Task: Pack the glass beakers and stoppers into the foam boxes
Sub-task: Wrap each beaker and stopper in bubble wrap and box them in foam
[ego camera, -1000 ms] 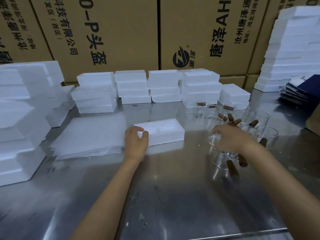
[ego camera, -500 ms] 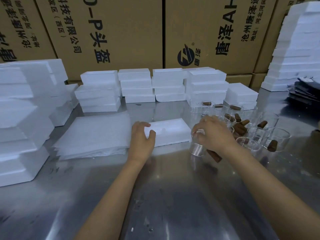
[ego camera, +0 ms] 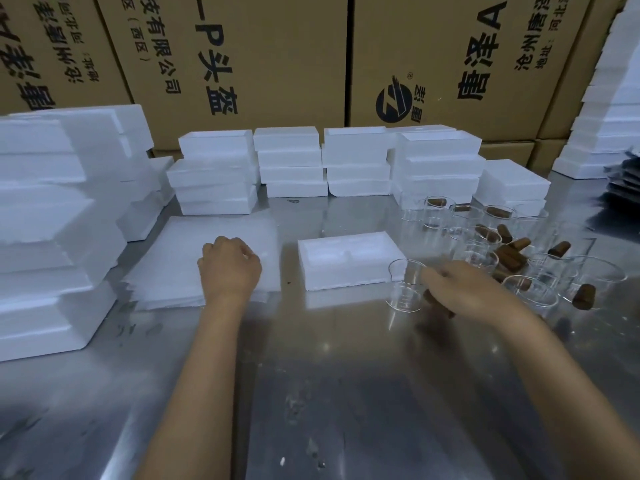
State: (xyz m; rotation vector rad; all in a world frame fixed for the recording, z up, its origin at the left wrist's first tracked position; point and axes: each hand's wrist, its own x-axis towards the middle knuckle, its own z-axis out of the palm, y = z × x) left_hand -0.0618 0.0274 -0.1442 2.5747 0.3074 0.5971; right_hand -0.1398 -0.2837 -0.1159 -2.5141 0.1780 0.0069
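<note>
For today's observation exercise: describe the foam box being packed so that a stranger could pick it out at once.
Start at the steel table in front of the cardboard cartons. The open foam box lies alone near its middle, between the left hand and the right hand holding a beaker. Unlike the stacked boxes behind, it lies single.

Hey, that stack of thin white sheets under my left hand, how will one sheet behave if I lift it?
The sheets look thin, probably foam wrap, so one would likely flop and drape rather than stay flat. It looks very light. The left hand rests on the stack with curled fingers; since the edges lie close together, peeling off just one may take a pinch.
</note>
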